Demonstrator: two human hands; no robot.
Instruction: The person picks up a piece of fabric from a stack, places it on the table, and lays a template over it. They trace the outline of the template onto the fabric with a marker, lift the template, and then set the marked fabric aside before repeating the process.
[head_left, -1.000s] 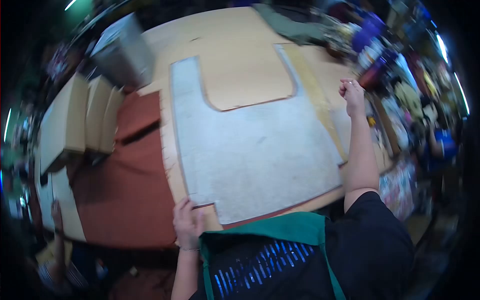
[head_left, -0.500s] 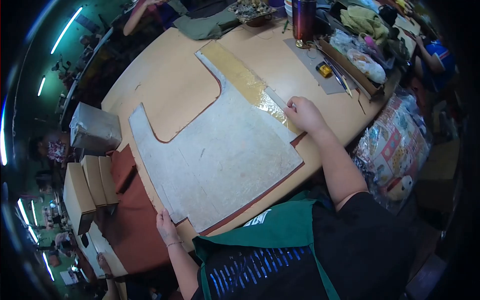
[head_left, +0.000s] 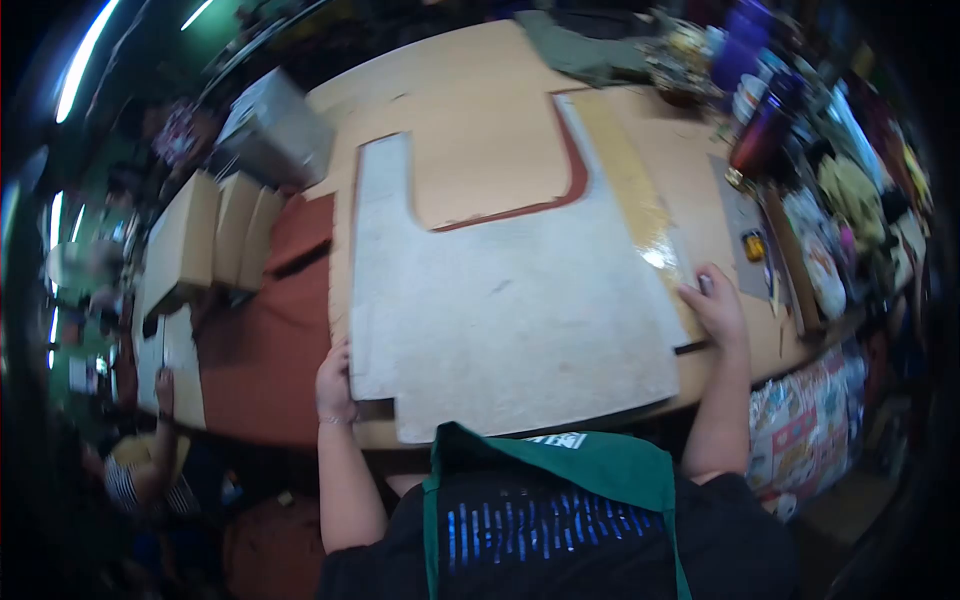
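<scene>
The big grey sheet (head_left: 520,300) lies flat on the desk (head_left: 470,130) — broad, thin, likely light and floppy, so best taken by its edges. The left hand (head_left: 335,385) sits at the near-left edge, and I cannot tell whether it grips. The right hand (head_left: 718,305) presses open-palmed on the right edge.

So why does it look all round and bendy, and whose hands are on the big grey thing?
The camera sits on a person's head and looks down, and its wide lens bends the picture. No robot here: those are that person's own bare hands. The left hand touches the near left edge of a big grey sheet with a notch. The right hand lies flat by a shiny yellow strip along its right side. Red-brown material peeks out underneath, on a wooden table. Cardboard boxes stand at the left.
</scene>
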